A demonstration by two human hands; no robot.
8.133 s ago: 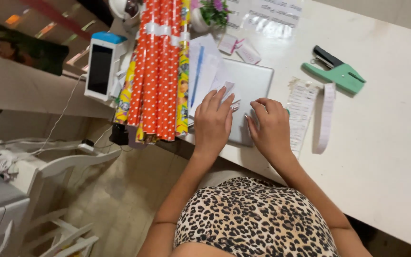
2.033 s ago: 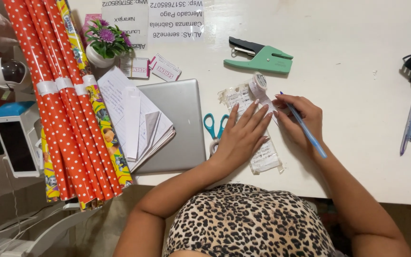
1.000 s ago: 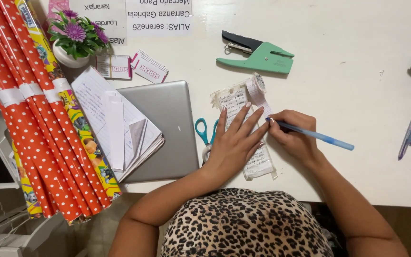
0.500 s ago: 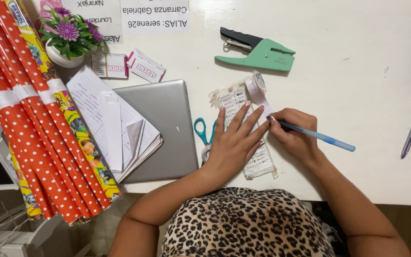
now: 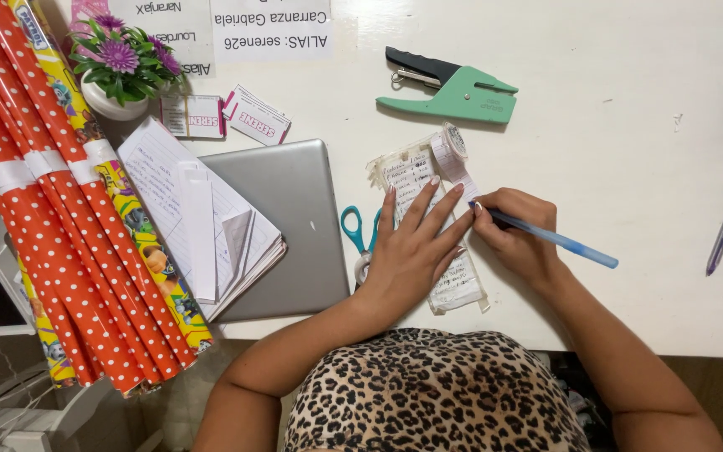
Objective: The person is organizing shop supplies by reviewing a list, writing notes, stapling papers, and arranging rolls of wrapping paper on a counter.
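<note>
Left hand (image 5: 412, 251) spread flat on crinkly paper receipt strip (image 5: 458, 285) nr worktop (image 5: 629, 151) front edge, right hand (image 5: 516, 238) pinching slim blue plastic pen (image 5: 558, 240), w/ teal-handled scissors (image 5: 353, 230) beside.

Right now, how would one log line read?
left hand: flat on long handwritten paper strip | right hand: holding light-blue plastic pen, tip on strip

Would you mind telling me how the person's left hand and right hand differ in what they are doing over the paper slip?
The left hand lies flat with fingers spread, pressing down the long white handwritten paper slip; the right hand is curled around a light blue pen. The left hand holds nothing, while the right hand grips the pen with its tip at the slip's edge. Both are bare and rest over the white table.
</note>
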